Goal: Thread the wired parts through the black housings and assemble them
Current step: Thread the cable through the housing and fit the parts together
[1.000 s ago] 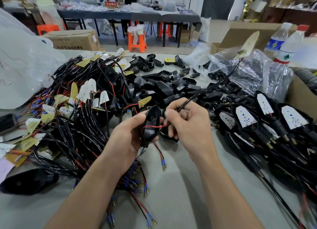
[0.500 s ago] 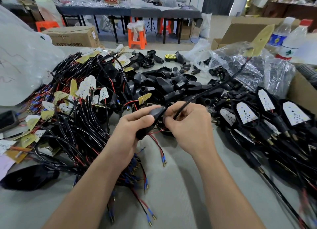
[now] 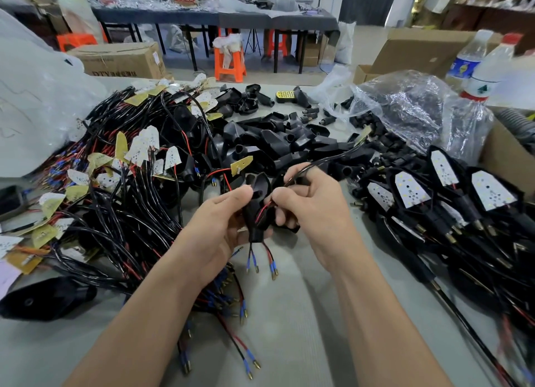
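Where the table (image 3: pixel 289 343) meets the left edge, a white bag (image 3: pixel 34 111) bulges. Below it one black part (image 3: pixel 43 299) lies alone.

Next: a heap of wired parts (image 3: pixel 115 201). Black and red leads are tangled, small white and yellow boards lie on top, and blue-sleeved terminals spill toward the near edge.

Behind the heap, off the table: a carton (image 3: pixel 121 60) and an orange stool (image 3: pixel 230 63).

Centre back: loose housings (image 3: pixel 278 137), piled, touching the heap.

Centre front, above the table:
- Left hand (image 3: pixel 220 227): fingers and thumb curled round one housing (image 3: pixel 252 218), held upright with its narrow end down. Terminal ends (image 3: pixel 262 263) hang out of that end.
- Right hand (image 3: pixel 312 210), just beside: thumb and forefinger pinch a red lead at the housing's open face, other fingers curled. A black cable (image 3: pixel 327 162) runs over its forefinger and away up-right across the housings.

Both forearms cover the table beneath them.

Right of the hands: a row of assembled units (image 3: pixel 434 192), white boards seated in black shells, leads trailing toward the near edge; blurred at the far right.

Behind those: a clear bag (image 3: pixel 405 105) with black parts inside, two bottles (image 3: pixel 486 68) and an open box (image 3: pixel 422 50).
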`<state>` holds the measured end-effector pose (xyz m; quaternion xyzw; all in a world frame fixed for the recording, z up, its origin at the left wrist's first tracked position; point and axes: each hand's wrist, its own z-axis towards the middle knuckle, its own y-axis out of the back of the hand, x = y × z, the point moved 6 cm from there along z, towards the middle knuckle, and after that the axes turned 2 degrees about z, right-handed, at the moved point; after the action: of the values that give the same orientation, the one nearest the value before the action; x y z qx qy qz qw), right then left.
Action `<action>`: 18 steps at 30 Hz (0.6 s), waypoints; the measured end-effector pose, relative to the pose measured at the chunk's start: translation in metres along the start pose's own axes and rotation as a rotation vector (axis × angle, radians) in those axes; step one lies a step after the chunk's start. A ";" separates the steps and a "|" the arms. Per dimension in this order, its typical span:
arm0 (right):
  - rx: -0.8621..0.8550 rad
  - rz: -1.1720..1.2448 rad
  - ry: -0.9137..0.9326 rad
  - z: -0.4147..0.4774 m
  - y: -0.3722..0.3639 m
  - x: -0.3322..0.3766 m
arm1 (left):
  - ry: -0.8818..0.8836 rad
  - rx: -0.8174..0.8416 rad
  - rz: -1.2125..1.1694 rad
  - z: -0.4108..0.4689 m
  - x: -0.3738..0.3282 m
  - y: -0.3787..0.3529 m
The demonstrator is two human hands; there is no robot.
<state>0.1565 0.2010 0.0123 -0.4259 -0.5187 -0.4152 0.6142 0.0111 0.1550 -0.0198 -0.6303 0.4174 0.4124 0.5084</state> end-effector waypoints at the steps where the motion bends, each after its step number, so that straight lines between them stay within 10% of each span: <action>1: 0.017 -0.021 0.015 0.000 -0.001 0.001 | -0.010 -0.002 -0.018 0.000 0.000 0.000; 8: 0.074 -0.461 0.090 -0.005 -0.011 0.003 | -0.129 -0.031 -0.072 0.000 -0.007 -0.002; 18: 0.138 -0.661 0.079 -0.009 -0.025 0.003 | 0.171 -0.086 -0.439 0.002 0.015 -0.007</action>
<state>0.1355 0.1848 0.0170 -0.1757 -0.6315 -0.5718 0.4934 0.0217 0.1558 -0.0322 -0.7598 0.2938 0.2543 0.5212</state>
